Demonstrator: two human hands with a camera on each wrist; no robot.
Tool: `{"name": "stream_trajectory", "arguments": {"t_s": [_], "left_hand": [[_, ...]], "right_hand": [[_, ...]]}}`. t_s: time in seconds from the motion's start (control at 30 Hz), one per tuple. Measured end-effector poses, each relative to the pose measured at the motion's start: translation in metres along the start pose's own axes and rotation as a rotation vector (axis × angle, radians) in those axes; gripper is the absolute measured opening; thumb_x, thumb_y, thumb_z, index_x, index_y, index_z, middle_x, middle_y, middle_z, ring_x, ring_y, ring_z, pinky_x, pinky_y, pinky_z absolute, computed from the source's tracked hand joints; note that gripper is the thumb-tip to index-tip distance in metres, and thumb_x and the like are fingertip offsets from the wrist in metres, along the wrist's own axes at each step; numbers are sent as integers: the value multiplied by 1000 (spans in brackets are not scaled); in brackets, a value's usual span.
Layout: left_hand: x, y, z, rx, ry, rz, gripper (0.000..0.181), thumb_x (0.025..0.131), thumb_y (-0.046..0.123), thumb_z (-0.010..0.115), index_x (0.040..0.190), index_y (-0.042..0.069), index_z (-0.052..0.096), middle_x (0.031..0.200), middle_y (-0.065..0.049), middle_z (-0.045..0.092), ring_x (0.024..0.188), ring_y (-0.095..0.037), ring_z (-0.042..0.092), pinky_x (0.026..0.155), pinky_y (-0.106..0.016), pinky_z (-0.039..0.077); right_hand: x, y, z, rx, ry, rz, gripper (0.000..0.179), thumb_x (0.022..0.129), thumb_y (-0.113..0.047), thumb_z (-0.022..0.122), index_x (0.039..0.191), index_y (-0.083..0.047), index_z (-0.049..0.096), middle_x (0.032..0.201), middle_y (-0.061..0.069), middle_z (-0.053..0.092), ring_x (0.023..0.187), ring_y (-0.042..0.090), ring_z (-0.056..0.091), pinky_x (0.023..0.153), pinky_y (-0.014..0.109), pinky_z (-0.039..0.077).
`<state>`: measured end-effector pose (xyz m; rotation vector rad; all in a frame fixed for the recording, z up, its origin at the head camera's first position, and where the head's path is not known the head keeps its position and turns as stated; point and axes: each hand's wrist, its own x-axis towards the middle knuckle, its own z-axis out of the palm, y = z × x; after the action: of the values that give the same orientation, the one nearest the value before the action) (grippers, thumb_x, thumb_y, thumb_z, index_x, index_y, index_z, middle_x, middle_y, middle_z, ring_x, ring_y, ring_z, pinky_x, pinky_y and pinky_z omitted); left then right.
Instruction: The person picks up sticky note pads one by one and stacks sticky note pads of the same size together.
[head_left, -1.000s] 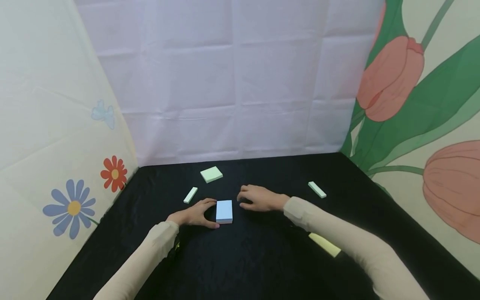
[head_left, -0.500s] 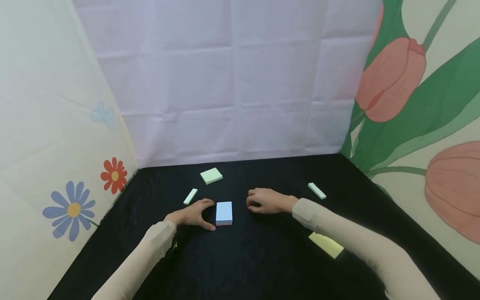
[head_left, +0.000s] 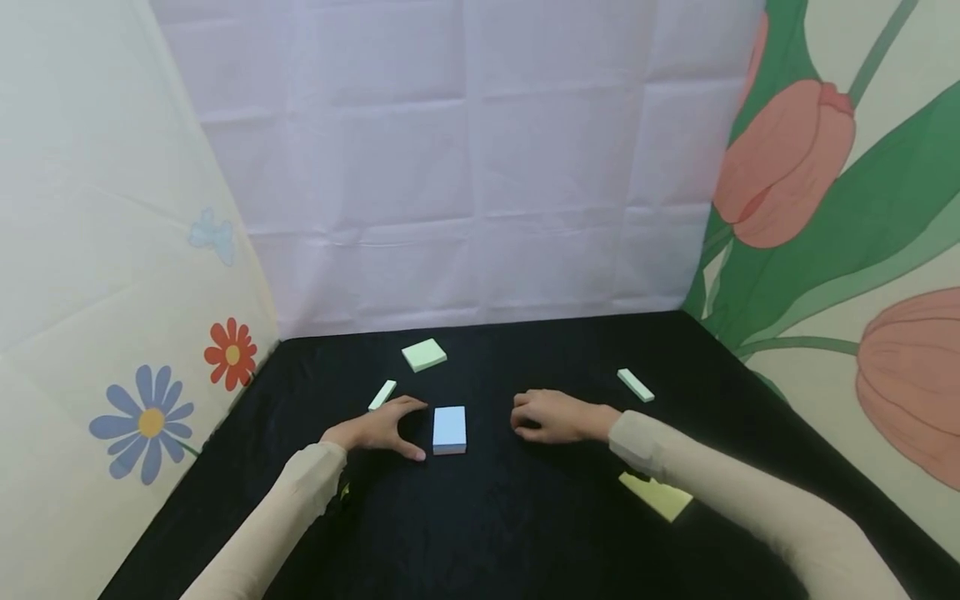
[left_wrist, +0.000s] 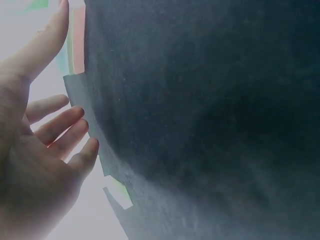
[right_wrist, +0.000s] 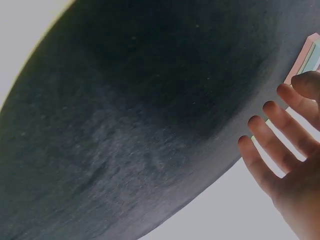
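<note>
A small block of stacked paper pads [head_left: 449,427] stands near the middle of the black cloth, light blue on top. Its side shows a pink layer under paler ones, as the pad stack [left_wrist: 78,40] in the left wrist view makes plain. My left hand [head_left: 381,429] is just left of it, thumb and fingers spread wide with a small gap to the block. To the right, my right hand [head_left: 558,417] is low over the cloth, fingers loosely bent and holding nothing. In the right wrist view its fingertips [right_wrist: 254,120] overlap the area below the stack.
A pale green pad [head_left: 424,355] lies behind the block. One narrow pale strip [head_left: 382,395] lies beyond my left hand, another narrow strip [head_left: 636,385] at the right. A yellow pad [head_left: 656,497] is partly under my right sleeve. By the left cuff shows a yellow bit [head_left: 345,491].
My left hand has drawn back from the block, to the left. My right hand has moved away to the right and slightly nearer. The block stays in place.
</note>
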<state>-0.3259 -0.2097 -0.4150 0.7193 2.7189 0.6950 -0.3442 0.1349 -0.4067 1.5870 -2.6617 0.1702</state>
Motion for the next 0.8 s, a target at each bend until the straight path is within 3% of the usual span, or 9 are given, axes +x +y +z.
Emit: {"name": "stream_trajectory", "arguments": {"t_s": [0.33, 0.6, 0.8], "left_hand": [[2, -6, -6, 5, 29, 34, 88, 79, 35, 85, 147, 0, 42, 148, -20, 40, 134, -36, 39, 108, -55, 33], [2, -9, -9, 27, 59, 48, 80, 80, 30, 84, 144, 0, 46, 146, -20, 44, 133, -38, 40, 107, -57, 33], [3, -9, -11, 13, 98, 51, 72, 82, 25, 83, 143, 4, 50, 144, -18, 47, 133, -37, 42, 107, -57, 33]], "right_hand": [[-14, 0, -6, 9, 19, -29, 10, 97, -23, 64, 100, -17, 72, 96, -8, 58, 84, 6, 54, 74, 30, 49], [-28, 0, -10, 3, -10, -31, 9, 96, -24, 65, 100, -18, 71, 97, -9, 57, 86, 7, 54, 74, 31, 49], [-39, -1, -16, 4, -40, 9, 10, 95, -25, 67, 101, -19, 71, 98, -8, 58, 88, 8, 54, 75, 33, 49]]}}
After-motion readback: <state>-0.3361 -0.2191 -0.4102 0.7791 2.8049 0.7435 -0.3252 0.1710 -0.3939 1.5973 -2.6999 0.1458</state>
